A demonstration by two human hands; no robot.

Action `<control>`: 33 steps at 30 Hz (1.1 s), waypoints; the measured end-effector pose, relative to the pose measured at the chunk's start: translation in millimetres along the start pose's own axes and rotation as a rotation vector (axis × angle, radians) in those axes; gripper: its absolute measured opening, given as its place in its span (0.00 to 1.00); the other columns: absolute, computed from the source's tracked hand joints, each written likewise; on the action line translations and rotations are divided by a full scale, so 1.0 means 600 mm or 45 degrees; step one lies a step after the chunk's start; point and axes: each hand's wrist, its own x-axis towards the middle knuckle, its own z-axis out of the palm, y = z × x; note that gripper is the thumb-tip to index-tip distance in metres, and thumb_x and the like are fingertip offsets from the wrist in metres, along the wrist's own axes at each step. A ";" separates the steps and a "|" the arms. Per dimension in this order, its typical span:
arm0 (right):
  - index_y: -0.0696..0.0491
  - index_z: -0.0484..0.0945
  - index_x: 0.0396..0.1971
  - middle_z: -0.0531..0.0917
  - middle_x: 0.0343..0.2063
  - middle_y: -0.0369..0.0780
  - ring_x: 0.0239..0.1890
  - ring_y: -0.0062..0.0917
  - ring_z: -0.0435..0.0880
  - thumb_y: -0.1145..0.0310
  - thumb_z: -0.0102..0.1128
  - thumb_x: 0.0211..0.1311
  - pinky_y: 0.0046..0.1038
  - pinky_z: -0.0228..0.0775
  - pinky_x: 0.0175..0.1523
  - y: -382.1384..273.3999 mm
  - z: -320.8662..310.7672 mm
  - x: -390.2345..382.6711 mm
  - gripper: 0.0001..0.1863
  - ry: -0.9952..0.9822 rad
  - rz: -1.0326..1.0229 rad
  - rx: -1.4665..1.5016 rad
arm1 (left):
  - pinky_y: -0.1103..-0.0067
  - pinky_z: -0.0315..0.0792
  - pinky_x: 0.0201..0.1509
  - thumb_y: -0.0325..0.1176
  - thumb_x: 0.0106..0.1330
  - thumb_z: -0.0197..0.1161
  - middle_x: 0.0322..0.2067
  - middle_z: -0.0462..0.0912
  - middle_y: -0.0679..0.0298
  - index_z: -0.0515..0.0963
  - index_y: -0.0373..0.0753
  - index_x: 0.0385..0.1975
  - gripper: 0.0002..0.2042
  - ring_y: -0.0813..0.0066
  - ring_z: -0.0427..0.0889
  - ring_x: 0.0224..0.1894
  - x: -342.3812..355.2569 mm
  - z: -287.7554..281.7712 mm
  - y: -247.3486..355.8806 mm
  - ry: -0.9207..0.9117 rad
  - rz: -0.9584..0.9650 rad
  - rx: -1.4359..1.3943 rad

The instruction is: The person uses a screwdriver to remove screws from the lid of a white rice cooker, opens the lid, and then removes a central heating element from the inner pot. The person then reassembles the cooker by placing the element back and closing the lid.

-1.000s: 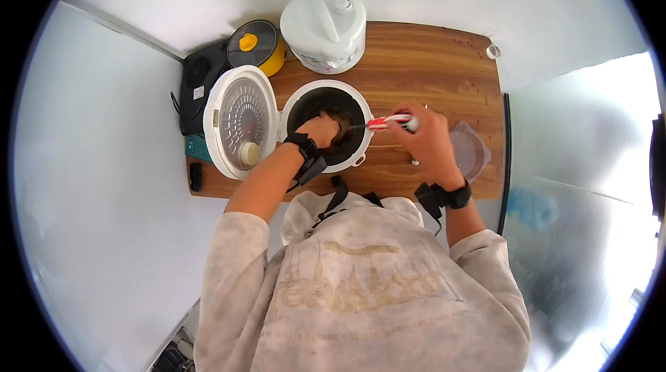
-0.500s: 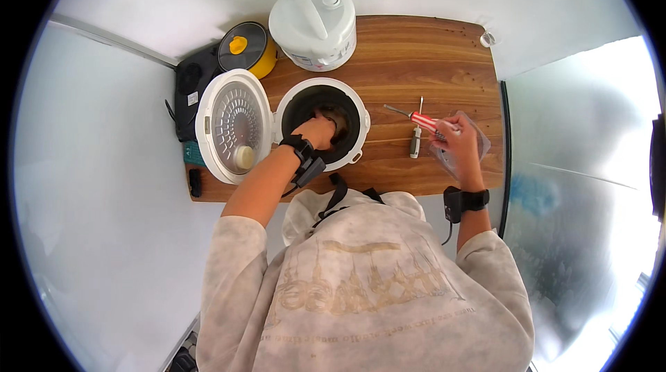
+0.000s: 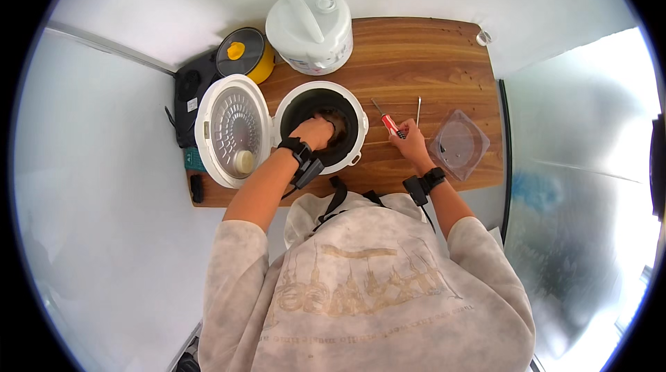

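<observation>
Right of the open cooker (image 3: 320, 85), the right hand (image 3: 411, 144) grips a red screwdriver (image 3: 390, 124) by the handle, fingers closed, tip best held clear of the cooker; inside it is the left hand (image 3: 314, 133), fingers hidden, grip impossible to tell

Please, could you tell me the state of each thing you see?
Round white cooker with black bowl: open, lid leaning left.
White cylindrical appliance with top handle: shut.
Round yellow pot with dark lid: covered.
Square clear plastic tray: holding a small dark item.
Metal screwdriver with red-and-white handle: gripped by right hand.
Slim silver tool: partly hidden, lying on wooden table.
Left hand: inside bowl, fingertips hidden.
</observation>
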 end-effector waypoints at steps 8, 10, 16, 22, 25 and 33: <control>0.52 0.68 0.44 0.78 0.39 0.46 0.43 0.46 0.82 0.66 0.72 0.49 0.44 0.75 0.45 0.014 0.030 -0.016 0.25 -0.044 -0.218 -0.400 | 0.61 0.82 0.50 0.22 0.57 0.62 0.54 0.74 0.31 0.85 0.32 0.39 0.11 0.40 0.85 0.44 -0.008 0.010 -0.016 0.258 0.010 -0.002; 0.51 0.67 0.46 0.78 0.41 0.46 0.42 0.48 0.83 0.65 0.72 0.49 0.46 0.76 0.43 0.000 0.025 -0.018 0.26 -0.110 -0.177 -0.527 | 0.61 0.82 0.49 0.22 0.57 0.63 0.52 0.76 0.33 0.85 0.31 0.37 0.10 0.40 0.86 0.42 -0.003 0.004 -0.006 0.308 -0.026 -0.022; 0.50 0.66 0.47 0.77 0.41 0.47 0.37 0.50 0.84 0.65 0.71 0.51 0.48 0.78 0.39 -0.022 0.028 -0.022 0.26 -0.165 -0.235 -0.693 | 0.57 0.81 0.52 0.28 0.60 0.64 0.54 0.77 0.36 0.84 0.30 0.42 0.13 0.38 0.81 0.55 0.016 -0.003 -0.002 0.260 -0.139 -0.091; 0.52 0.66 0.49 0.76 0.42 0.48 0.37 0.49 0.85 0.65 0.72 0.49 0.46 0.80 0.39 -0.024 0.024 -0.016 0.29 -0.194 -0.281 -0.694 | 0.39 0.66 0.61 0.46 0.54 0.70 0.54 0.79 0.38 0.84 0.28 0.41 0.24 0.27 0.66 0.65 0.053 0.072 0.005 0.168 -0.067 0.171; 0.53 0.66 0.51 0.76 0.43 0.49 0.38 0.48 0.85 0.67 0.73 0.48 0.44 0.81 0.40 -0.015 0.025 -0.015 0.31 -0.191 -0.301 -0.690 | 0.43 0.70 0.62 0.45 0.52 0.73 0.54 0.78 0.33 0.84 0.27 0.41 0.25 0.27 0.71 0.61 0.032 0.034 0.010 0.082 0.117 0.298; 0.53 0.65 0.52 0.74 0.44 0.49 0.43 0.51 0.83 0.68 0.71 0.49 0.46 0.79 0.44 -0.014 0.027 -0.013 0.31 -0.236 -0.305 -0.661 | 0.63 0.84 0.46 0.37 0.47 0.77 0.44 0.79 0.34 0.85 0.32 0.37 0.19 0.41 0.84 0.46 0.026 0.017 0.011 0.242 0.049 0.202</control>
